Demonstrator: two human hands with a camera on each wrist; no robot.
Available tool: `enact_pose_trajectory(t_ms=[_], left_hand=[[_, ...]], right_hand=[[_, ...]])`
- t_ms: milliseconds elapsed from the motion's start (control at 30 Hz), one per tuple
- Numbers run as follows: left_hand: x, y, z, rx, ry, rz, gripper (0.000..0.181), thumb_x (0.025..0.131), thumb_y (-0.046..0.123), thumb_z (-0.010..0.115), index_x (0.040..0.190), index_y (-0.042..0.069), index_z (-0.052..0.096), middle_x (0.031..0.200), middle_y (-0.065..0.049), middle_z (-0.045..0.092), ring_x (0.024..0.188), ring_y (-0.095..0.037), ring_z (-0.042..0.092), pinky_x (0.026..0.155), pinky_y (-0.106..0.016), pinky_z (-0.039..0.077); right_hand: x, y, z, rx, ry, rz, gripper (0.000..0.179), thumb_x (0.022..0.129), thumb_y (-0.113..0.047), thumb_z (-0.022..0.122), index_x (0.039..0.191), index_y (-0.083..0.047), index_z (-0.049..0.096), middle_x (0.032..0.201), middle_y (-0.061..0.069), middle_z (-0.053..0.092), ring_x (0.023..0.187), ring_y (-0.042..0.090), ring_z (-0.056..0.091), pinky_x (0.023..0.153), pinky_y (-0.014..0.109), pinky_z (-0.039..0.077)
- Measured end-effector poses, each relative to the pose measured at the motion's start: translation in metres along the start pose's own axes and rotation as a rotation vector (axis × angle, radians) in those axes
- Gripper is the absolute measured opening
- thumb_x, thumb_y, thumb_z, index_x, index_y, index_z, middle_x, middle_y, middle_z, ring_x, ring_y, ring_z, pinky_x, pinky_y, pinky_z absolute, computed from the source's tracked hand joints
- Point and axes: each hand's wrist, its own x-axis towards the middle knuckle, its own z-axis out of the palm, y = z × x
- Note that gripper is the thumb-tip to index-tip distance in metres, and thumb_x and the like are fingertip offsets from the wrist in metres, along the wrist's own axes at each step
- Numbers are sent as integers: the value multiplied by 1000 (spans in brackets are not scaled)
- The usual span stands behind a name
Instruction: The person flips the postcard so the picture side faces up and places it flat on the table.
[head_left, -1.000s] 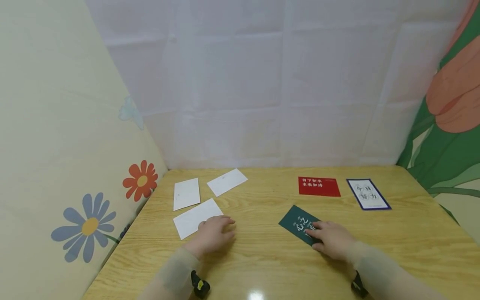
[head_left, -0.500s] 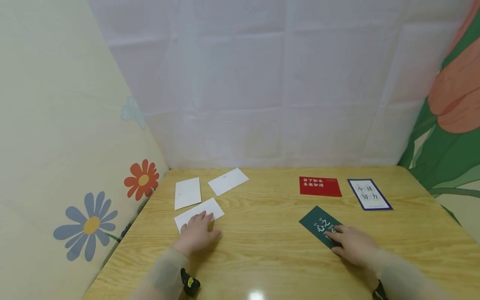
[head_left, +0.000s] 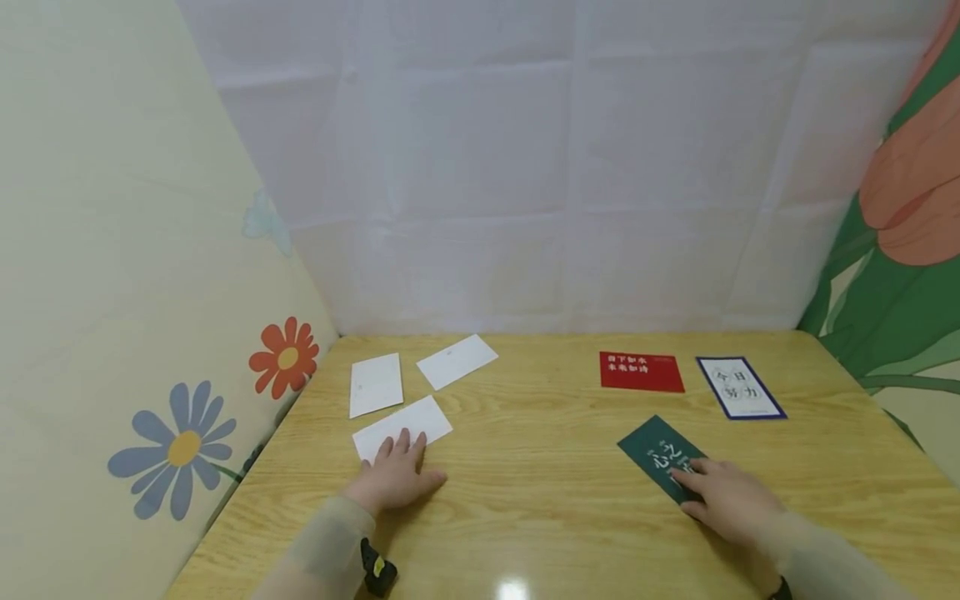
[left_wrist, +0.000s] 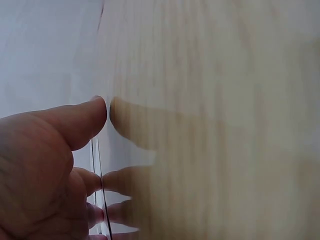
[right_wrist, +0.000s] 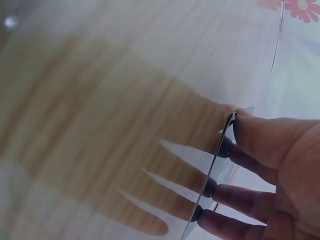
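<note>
On the left, my left hand (head_left: pixel 392 482) lies with its fingers stretched over the near edge of a white card (head_left: pixel 429 413). Its thumb points out to the side; in the left wrist view the thumb (left_wrist: pixel 82 120) is at the glossy tabletop. Under my right hand (head_left: pixel 731 498) is a dark green card (head_left: pixel 645 445) with white characters. The fingers press flat on its near right part, which they hide. In the right wrist view the thumb (right_wrist: pixel 260 137) sits at the green card's edge, and the fingertips rest on its face.
Behind the left hand lie two more white cards, an upright one (head_left: pixel 377 385) and a slanted one (head_left: pixel 457 362). A red card (head_left: pixel 641 372) and a blue-bordered card (head_left: pixel 741 388) lie at the back right of the wooden table (head_left: pixel 525 500). White cloth (head_left: pixel 465 167) hangs behind.
My right hand has slid the green card to the right and slightly nearer. My left hand has moved left and its fingers now stretch forward over the white card.
</note>
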Motion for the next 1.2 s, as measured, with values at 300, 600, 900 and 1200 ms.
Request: enact_pose_trajectory(t_ms=[300, 600, 900, 1200], left_hand=[[-6, 12, 10, 30, -17, 55, 88, 87, 61, 56, 149, 4, 31, 154, -28, 16, 139, -52, 11, 99, -77, 10], [-16, 34, 18, 65, -14, 161, 83, 86, 58, 60, 148, 7, 36, 154, -23, 23, 138, -49, 19, 99, -75, 18], [-21, 50, 24, 84, -27, 223, 78, 88, 54, 61, 148, 9, 38, 154, -21, 26, 139, -47, 21, 99, -74, 19], [-26, 58, 26, 69, -53, 268, 78, 88, 56, 58, 148, 10, 38, 155, -20, 25, 139, -46, 20, 102, -72, 18]], right_hand=[[-6, 2, 1, -21, 3, 37, 48, 88, -36, 68, 130, -13, 62, 130, 22, 54, 117, 48, 49, 93, 64, 37], [-9, 6, 2, -36, 10, 30, 48, 87, -38, 68, 129, -13, 62, 128, 22, 56, 115, 48, 51, 92, 64, 38], [-14, 11, 4, -40, -7, 49, 49, 87, -39, 68, 127, -12, 63, 125, 22, 57, 112, 46, 53, 90, 63, 41], [-21, 23, 7, -64, 0, 116, 50, 86, -43, 68, 124, -10, 65, 118, 22, 60, 106, 43, 57, 82, 61, 46]])
